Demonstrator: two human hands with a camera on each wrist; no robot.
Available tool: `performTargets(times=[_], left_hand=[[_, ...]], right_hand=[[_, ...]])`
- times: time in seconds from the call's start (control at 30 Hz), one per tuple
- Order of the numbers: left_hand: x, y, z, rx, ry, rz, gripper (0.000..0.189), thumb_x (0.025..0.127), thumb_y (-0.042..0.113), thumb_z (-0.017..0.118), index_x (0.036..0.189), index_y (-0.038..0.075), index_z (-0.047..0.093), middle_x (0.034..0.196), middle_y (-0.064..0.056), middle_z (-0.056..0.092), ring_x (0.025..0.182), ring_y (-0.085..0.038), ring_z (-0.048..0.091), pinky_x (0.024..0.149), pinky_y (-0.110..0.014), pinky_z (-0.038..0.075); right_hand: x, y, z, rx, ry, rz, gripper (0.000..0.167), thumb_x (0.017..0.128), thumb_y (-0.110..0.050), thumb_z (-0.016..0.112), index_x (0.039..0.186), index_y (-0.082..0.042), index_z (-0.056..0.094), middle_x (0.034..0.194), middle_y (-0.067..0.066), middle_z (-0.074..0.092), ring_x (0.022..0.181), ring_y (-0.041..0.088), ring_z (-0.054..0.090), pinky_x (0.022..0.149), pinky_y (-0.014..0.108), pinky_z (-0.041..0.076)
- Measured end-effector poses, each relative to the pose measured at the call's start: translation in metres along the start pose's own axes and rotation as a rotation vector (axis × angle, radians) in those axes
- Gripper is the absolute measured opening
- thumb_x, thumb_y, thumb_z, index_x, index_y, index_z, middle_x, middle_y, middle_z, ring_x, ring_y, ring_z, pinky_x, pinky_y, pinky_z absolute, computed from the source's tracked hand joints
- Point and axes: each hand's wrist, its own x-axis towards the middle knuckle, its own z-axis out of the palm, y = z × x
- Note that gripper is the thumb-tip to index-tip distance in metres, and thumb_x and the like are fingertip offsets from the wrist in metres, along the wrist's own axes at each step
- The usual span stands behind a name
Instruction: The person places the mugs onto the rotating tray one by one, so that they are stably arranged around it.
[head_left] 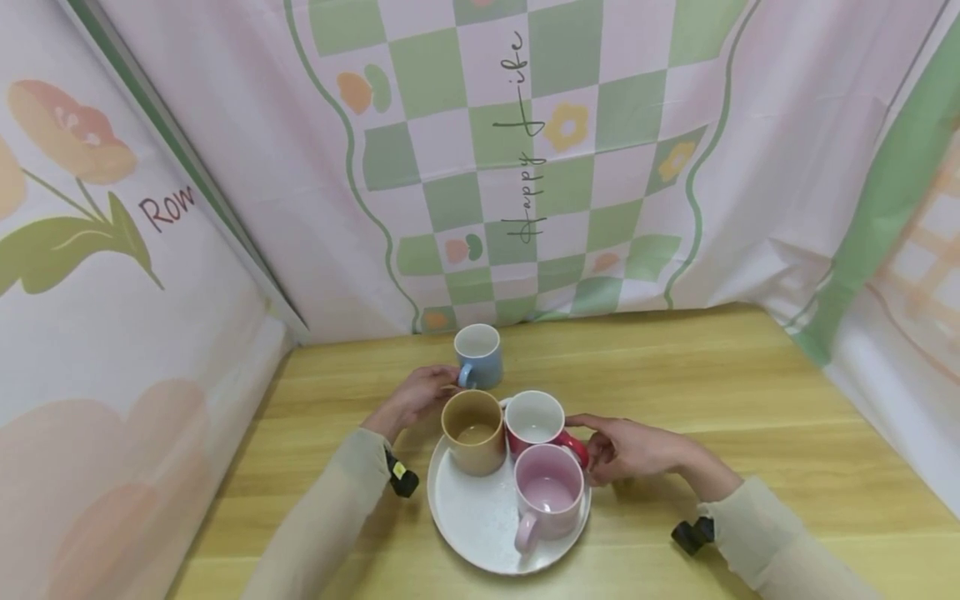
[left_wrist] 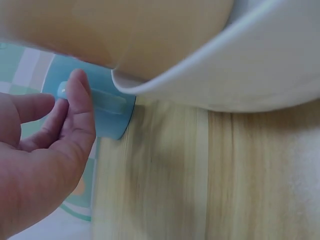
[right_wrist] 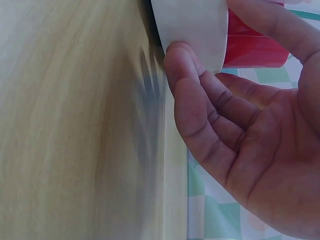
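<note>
A light blue mug [head_left: 480, 358] stands on the table behind a round white tray [head_left: 468, 521]. My left hand [head_left: 423, 392] pinches the blue mug's handle, seen closer in the left wrist view beside the tan mug [left_wrist: 125, 30]. On the tray are that tan mug, a red mug [head_left: 517, 437] with a white inside, and a pink mug [head_left: 551, 492]. My right hand [head_left: 633, 446] is at the tray's right side, by the red mug's handle. In the right wrist view its loosely bent fingers [right_wrist: 187, 105] touch the tray's outer wall, and the thumb lies by the red mug.
The wooden table [head_left: 675, 375] runs back to a checkered curtain [head_left: 517, 167]. A curtain [head_left: 150, 333] with flowers hangs on the left. Dark wrist cameras sit on both cuffs.
</note>
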Motion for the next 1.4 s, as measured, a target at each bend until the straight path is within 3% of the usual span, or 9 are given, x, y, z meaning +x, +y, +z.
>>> performTargets(times=[0.17, 0.33, 0.57, 0.8, 1.23, 1.4], left_hand=[[0.0, 0.001, -0.005, -0.056, 0.034, -0.017, 0.032, 0.103, 0.001, 0.045, 0.13, -0.013, 0.053, 0.122, -0.027, 0.063, 0.085, -0.011, 0.068, 0.094, -0.03, 0.057], [-0.001, 0.004, -0.01, -0.073, 0.061, -0.058, 0.034, 0.104, 0.005, 0.046, 0.133, -0.01, 0.052, 0.117, -0.023, 0.064, 0.08, -0.01, 0.068, 0.082, -0.02, 0.058], [0.002, 0.007, -0.009, -0.059, 0.052, -0.087, 0.038, 0.104, 0.014, 0.05, 0.136, -0.008, 0.053, 0.103, -0.013, 0.067, 0.077, -0.007, 0.068, 0.08, -0.019, 0.058], [0.005, 0.009, -0.004, -0.035, 0.048, -0.083, 0.035, 0.105, 0.018, 0.051, 0.126, -0.008, 0.058, 0.089, -0.003, 0.067, 0.074, -0.005, 0.067, 0.077, -0.019, 0.058], [0.007, 0.008, 0.0, -0.057, 0.067, -0.074, 0.03, 0.104, 0.02, 0.053, 0.116, -0.007, 0.06, 0.082, 0.001, 0.061, 0.063, -0.002, 0.054, 0.057, -0.013, 0.044], [0.007, 0.006, 0.0, -0.063, 0.075, -0.074, 0.028, 0.103, 0.019, 0.053, 0.116, -0.005, 0.06, 0.085, 0.0, 0.061, 0.065, -0.003, 0.053, 0.055, -0.013, 0.042]], right_hand=[[0.0, 0.0, 0.0, 0.013, -0.002, -0.005, 0.084, 0.083, -0.007, 0.074, 0.154, 0.0, 0.028, 0.098, 0.007, 0.071, 0.088, 0.014, 0.068, 0.076, 0.025, 0.059], [-0.001, 0.001, 0.001, 0.028, -0.003, -0.007, 0.083, 0.083, -0.002, 0.071, 0.154, 0.0, 0.028, 0.096, 0.008, 0.071, 0.085, 0.015, 0.068, 0.073, 0.027, 0.06], [-0.001, 0.001, 0.001, 0.009, 0.01, -0.006, 0.083, 0.083, -0.006, 0.074, 0.153, 0.0, 0.03, 0.095, 0.006, 0.07, 0.085, 0.013, 0.068, 0.073, 0.026, 0.059], [-0.001, 0.001, 0.001, 0.011, 0.012, -0.004, 0.083, 0.083, -0.008, 0.074, 0.153, 0.0, 0.03, 0.095, 0.006, 0.07, 0.086, 0.014, 0.068, 0.073, 0.025, 0.059], [-0.001, 0.002, 0.001, 0.017, -0.001, -0.018, 0.083, 0.083, -0.005, 0.073, 0.153, 0.001, 0.028, 0.096, 0.007, 0.07, 0.086, 0.014, 0.068, 0.073, 0.026, 0.059], [-0.001, 0.002, 0.0, 0.019, -0.001, -0.018, 0.083, 0.083, -0.005, 0.073, 0.153, 0.001, 0.028, 0.096, 0.007, 0.07, 0.086, 0.015, 0.068, 0.073, 0.026, 0.059]])
